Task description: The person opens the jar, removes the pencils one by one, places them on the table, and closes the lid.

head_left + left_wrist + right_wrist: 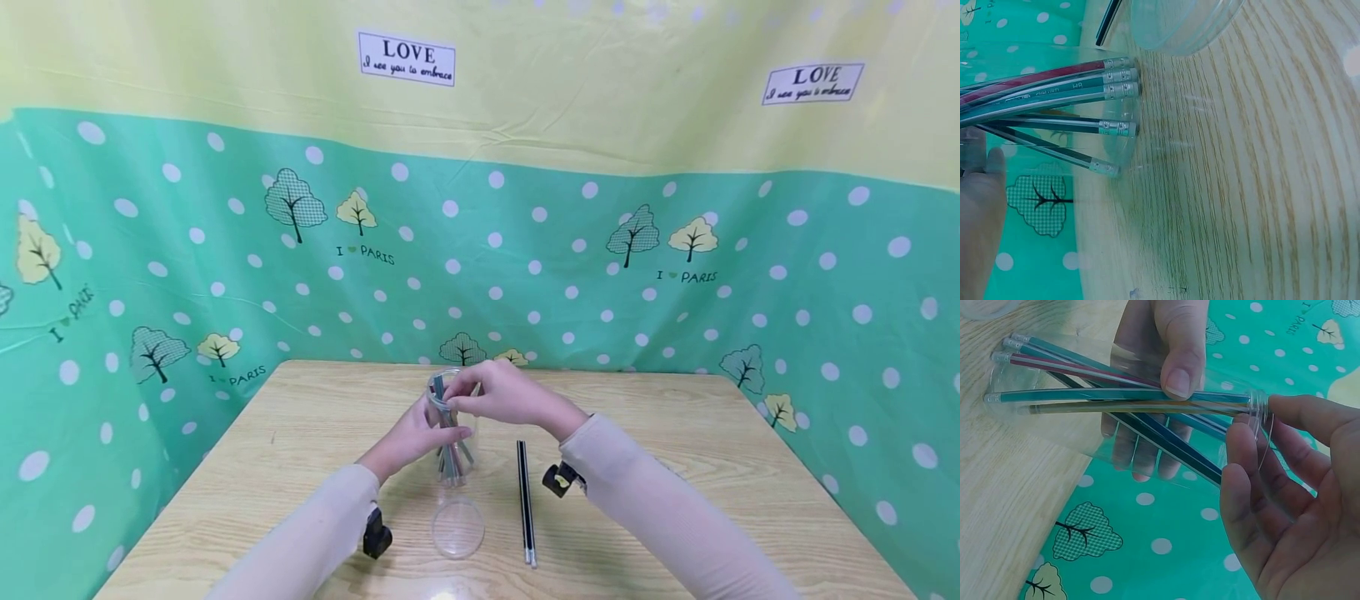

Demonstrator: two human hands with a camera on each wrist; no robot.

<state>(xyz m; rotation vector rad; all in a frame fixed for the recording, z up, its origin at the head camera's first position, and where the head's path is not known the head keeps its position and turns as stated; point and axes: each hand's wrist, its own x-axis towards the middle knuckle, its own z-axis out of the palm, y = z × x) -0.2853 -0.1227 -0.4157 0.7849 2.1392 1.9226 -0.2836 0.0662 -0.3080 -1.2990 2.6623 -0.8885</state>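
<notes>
My left hand (420,437) grips a clear plastic jar (1094,453), its thumb across the near side and its fingers behind. Inside lie several pencils at loose angles, among them a dark red pencil (1029,83), a green pencil (1054,94) and an olive one (1122,407). In the head view the jar tilts, its mouth toward the top. My right hand (502,393) is at that mouth, thumb and fingertips right by the rim and the pencil ends. I cannot tell whether it pinches a pencil or the rim.
A round clear lid (458,529) lies on the wooden table (637,533) in front of the jar. To its right are two black-striped pencils (527,500) side by side. Behind the table hangs a green and yellow printed cloth (525,275).
</notes>
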